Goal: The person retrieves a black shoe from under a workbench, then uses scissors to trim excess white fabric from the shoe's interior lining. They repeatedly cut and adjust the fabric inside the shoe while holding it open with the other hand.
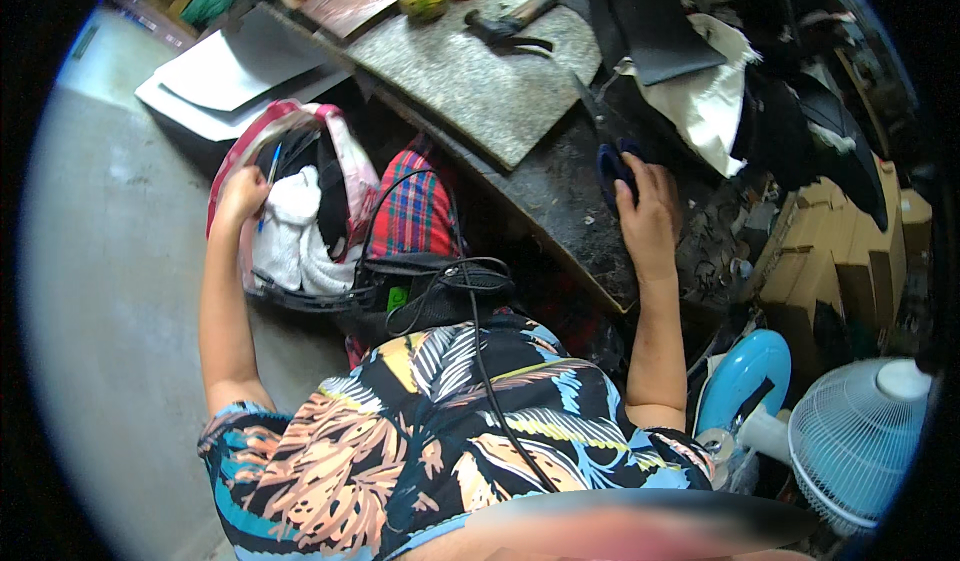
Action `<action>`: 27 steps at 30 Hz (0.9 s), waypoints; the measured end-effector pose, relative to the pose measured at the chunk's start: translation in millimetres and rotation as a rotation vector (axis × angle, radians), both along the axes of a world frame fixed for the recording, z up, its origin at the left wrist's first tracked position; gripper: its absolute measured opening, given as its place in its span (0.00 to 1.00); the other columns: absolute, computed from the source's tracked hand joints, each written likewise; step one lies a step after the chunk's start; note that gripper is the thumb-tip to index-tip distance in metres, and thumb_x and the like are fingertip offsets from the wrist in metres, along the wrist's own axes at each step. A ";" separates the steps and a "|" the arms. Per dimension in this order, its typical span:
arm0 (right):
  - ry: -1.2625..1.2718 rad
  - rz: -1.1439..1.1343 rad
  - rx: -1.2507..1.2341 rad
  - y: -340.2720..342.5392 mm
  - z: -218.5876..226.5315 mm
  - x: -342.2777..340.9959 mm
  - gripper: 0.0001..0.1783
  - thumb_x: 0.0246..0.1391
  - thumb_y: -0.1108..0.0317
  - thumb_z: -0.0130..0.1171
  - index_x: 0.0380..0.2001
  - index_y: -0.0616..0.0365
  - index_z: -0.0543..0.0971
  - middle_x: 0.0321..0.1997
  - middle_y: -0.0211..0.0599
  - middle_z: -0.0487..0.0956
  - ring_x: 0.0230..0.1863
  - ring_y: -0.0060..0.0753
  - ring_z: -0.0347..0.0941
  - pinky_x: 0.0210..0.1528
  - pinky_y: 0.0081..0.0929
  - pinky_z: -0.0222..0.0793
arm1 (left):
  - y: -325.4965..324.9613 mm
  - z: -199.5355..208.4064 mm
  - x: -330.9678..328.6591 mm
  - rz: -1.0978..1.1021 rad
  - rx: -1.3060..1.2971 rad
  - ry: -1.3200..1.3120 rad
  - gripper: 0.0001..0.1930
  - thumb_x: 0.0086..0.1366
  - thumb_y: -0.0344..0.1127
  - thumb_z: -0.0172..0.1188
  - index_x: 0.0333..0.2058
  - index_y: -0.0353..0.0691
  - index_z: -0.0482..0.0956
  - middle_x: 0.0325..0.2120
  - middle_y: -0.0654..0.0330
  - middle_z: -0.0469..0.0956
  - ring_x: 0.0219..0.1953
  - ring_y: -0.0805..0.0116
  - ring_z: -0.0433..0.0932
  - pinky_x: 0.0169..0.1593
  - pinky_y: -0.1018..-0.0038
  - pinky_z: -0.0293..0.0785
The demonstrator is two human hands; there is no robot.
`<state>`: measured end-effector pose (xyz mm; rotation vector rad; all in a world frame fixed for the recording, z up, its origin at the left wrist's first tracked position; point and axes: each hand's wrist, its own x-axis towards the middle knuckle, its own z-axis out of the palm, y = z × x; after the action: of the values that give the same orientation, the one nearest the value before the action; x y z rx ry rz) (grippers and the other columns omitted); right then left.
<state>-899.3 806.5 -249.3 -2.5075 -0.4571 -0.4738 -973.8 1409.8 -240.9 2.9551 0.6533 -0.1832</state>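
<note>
Scissors at the right of the dark table are met by the right hand, while a pen is pinched in the left.

The scissors point(611, 177) lie beyond the right hand point(650, 211), blades pointing to the far side, beside the stone slab point(490, 76); the dark blue handles are touched by bent fingers, but whether these are closed on them cannot be told. By the left hand point(243, 193), fingers curled in, the blue pen point(275, 159) is apparently pinched over the basket point(222, 176), where white cloth point(290, 233) is held. The step in hand is judged to be the taking up or putting down of tools; which cannot be told. For the next move, a sure hold on the handles or a clean release seems called for, with the blades kept clear of the black sheet point(655, 36) at the far right.
</note>
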 end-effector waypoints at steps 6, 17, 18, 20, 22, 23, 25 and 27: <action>-0.032 -0.044 0.022 2.1 3.6 -3.2 0.19 0.57 0.66 0.60 0.53 0.53 0.78 0.47 0.42 0.77 0.50 0.48 0.73 0.52 0.40 0.69 | -33.7 9.8 4.4 -0.134 0.207 0.046 0.09 0.56 0.33 0.57 0.31 0.33 0.80 0.35 0.40 0.81 0.40 0.40 0.81 0.45 0.51 0.75; -0.034 -0.042 0.084 1.8 4.0 -3.2 0.22 0.54 0.66 0.62 0.53 0.56 0.77 0.44 0.41 0.76 0.48 0.48 0.73 0.52 0.40 0.70 | -65.3 1.0 8.1 -0.096 0.322 0.196 0.11 0.61 0.27 0.52 0.40 0.28 0.76 0.35 0.36 0.81 0.45 0.38 0.81 0.48 0.50 0.75; -0.034 -0.040 0.087 1.8 5.7 -2.7 0.23 0.54 0.66 0.62 0.54 0.56 0.76 0.44 0.42 0.76 0.48 0.48 0.73 0.52 0.40 0.70 | -59.6 0.2 8.1 -0.148 0.324 0.256 0.10 0.62 0.27 0.52 0.40 0.28 0.76 0.35 0.36 0.81 0.46 0.38 0.80 0.48 0.50 0.75; 0.096 -0.058 0.038 -0.5 10.2 -1.4 0.25 0.55 0.63 0.62 0.56 0.57 0.75 0.47 0.45 0.76 0.50 0.49 0.73 0.54 0.39 0.69 | -44.0 2.3 10.9 -0.133 0.150 0.305 0.08 0.62 0.27 0.52 0.38 0.29 0.74 0.28 0.39 0.81 0.34 0.44 0.82 0.37 0.54 0.78; 0.186 -0.042 -0.028 -4.9 15.2 1.8 0.26 0.54 0.61 0.62 0.56 0.58 0.75 0.49 0.47 0.76 0.53 0.51 0.73 0.55 0.39 0.69 | -28.2 9.9 16.2 -0.108 -0.065 0.330 0.06 0.63 0.27 0.52 0.35 0.29 0.73 0.21 0.43 0.81 0.21 0.50 0.83 0.27 0.58 0.81; 0.222 -0.016 -0.106 -7.5 18.4 4.6 0.29 0.51 0.58 0.65 0.55 0.59 0.76 0.50 0.50 0.77 0.54 0.52 0.74 0.55 0.39 0.70 | -21.8 17.7 19.9 0.089 -0.379 0.392 0.05 0.63 0.28 0.53 0.33 0.31 0.71 0.15 0.47 0.77 0.12 0.57 0.78 0.15 0.62 0.76; 0.281 -0.022 -0.149 -12.5 24.9 8.3 0.29 0.49 0.57 0.66 0.54 0.59 0.77 0.49 0.49 0.78 0.53 0.51 0.75 0.54 0.39 0.71 | -18.5 40.8 26.1 0.061 -0.320 0.416 0.05 0.64 0.29 0.55 0.33 0.32 0.70 0.17 0.46 0.79 0.15 0.55 0.80 0.17 0.60 0.77; 0.318 -0.019 -0.165 -19.5 33.7 9.2 0.27 0.47 0.57 0.67 0.49 0.60 0.80 0.45 0.48 0.81 0.49 0.48 0.79 0.51 0.39 0.73 | -33.4 73.0 33.9 -0.051 -0.016 0.447 0.07 0.63 0.31 0.58 0.36 0.32 0.73 0.24 0.44 0.81 0.24 0.47 0.82 0.28 0.55 0.80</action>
<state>-890.1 786.9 -215.6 -2.6823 -0.3600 -0.0409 -939.9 1376.4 -167.9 2.9316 0.6142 -0.8651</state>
